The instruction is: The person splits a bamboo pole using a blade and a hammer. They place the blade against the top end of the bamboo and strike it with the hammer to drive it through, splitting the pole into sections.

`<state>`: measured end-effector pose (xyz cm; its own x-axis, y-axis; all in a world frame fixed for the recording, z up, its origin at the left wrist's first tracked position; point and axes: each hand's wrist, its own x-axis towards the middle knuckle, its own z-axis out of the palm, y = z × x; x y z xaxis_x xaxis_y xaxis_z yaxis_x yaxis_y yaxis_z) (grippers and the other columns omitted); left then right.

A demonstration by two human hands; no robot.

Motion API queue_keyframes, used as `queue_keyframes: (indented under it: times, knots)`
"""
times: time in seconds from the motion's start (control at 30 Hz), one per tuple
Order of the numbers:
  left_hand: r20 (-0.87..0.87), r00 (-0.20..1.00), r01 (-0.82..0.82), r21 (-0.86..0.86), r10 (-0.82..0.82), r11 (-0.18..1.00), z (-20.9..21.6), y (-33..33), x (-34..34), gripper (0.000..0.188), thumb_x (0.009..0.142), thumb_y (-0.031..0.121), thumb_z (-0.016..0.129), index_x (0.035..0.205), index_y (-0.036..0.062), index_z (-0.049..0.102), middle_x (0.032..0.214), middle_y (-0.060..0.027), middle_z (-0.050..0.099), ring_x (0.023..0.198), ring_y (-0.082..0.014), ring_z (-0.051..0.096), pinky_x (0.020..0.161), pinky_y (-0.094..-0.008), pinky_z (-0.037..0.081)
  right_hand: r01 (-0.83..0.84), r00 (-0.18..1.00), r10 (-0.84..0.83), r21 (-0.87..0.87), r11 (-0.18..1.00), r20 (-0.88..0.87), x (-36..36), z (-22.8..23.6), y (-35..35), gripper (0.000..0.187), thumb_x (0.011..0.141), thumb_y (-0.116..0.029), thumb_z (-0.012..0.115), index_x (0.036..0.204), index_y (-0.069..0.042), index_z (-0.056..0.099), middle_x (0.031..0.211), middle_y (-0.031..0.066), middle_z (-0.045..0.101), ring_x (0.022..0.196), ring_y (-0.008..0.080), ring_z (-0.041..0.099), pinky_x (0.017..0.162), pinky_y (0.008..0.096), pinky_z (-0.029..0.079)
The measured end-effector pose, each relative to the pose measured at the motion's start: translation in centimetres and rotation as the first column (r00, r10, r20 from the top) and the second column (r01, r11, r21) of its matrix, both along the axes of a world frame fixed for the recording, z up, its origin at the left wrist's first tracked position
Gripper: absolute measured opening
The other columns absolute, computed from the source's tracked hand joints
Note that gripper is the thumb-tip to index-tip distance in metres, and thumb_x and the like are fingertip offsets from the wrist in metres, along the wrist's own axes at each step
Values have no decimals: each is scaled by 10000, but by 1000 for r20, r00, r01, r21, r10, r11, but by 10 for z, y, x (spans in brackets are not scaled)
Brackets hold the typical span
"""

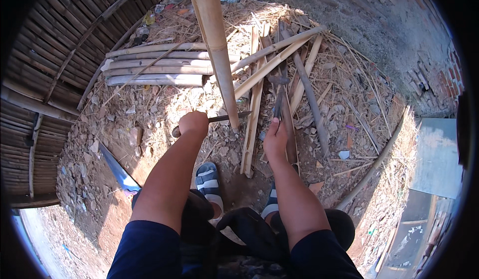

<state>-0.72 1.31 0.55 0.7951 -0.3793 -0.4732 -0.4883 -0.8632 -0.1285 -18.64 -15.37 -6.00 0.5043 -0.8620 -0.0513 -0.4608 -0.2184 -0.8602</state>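
A bamboo wall point(60, 54) curves along the left edge of a dirt yard; a handsaw point(116, 169) with a blue blade lies on the rubble below it, apart from the work; beyond it a stack of cut bamboo poles point(154, 64) rests on the ground. The person's left hand point(193, 123) is closed in a fist around the handle of a long knife point(219, 119), whose dark blade lies level and meets the base of an upright bamboo pole point(214, 44) standing just ahead of the sandalled feet point(209, 179); the right hand point(275, 138) is wrapped shut around the handle of a hammer point(278, 97), its head raised above the split bamboo strips point(259, 74) scattered over straw; a brick wall point(424, 54) closes the scene on the right. The risks, by the look of it: the pole has nothing visible steadying it, so a blow could tip or twist it and throw the blade off line; a glancing strike could drive the hammer toward the left fist, which sits near the blade; the toes are bare in open sandals just beneath the cutting edge, and loose rubble underfoot could shift the stance at the wrong instant.
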Motion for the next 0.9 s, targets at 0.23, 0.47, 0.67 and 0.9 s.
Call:
queue_keyframes:
  times: [0.23, 0.47, 0.67, 0.9]
  knots:
    - [9, 997, 73, -8, -73, 997, -5, -8, -6, 230, 923, 132, 629, 1115, 115, 755, 1093, -103, 748, 1022, -268, 731, 825, -406, 597, -258, 875, 280, 109, 960, -394, -22, -45, 21, 549, 1039, -498, 422, 1034, 6, 641, 968, 302, 676, 964, 510, 633, 852, 568, 487]
    - [-119, 980, 152, -72, -159, 986, -3, -5, 12, 282, 838, 285, 777, 1072, 127, 752, 1038, -87, 746, 961, -276, 732, 856, -393, 584, -80, 965, 76, -7, 997, -253, -50, 0, 25, 539, 1053, -485, 411, 955, 3, 619, 801, 264, 648, 829, 491, 636, 753, 556, 468]
    - [-126, 991, 22, -120, -37, 992, 30, 6, 1, 620, 833, 711, 633, 1031, 139, 762, 932, -126, 733, 931, -289, 717, 833, -432, 568, -145, 988, 139, -107, 984, -63, -80, 32, 39, 459, 1043, -436, 479, 983, -2, 615, 750, 238, 638, 760, 476, 639, 685, 530, 472]
    - [-61, 998, 23, -85, -28, 996, 14, 6, 1, 281, 889, 314, 713, 1169, 287, 715, 1045, -76, 722, 1000, -260, 715, 835, -405, 589, -302, 937, 305, -44, 952, 172, -49, 79, 61, 386, 1041, -395, 517, 1019, -21, 609, 715, 214, 631, 733, 432, 655, 621, 490, 476]
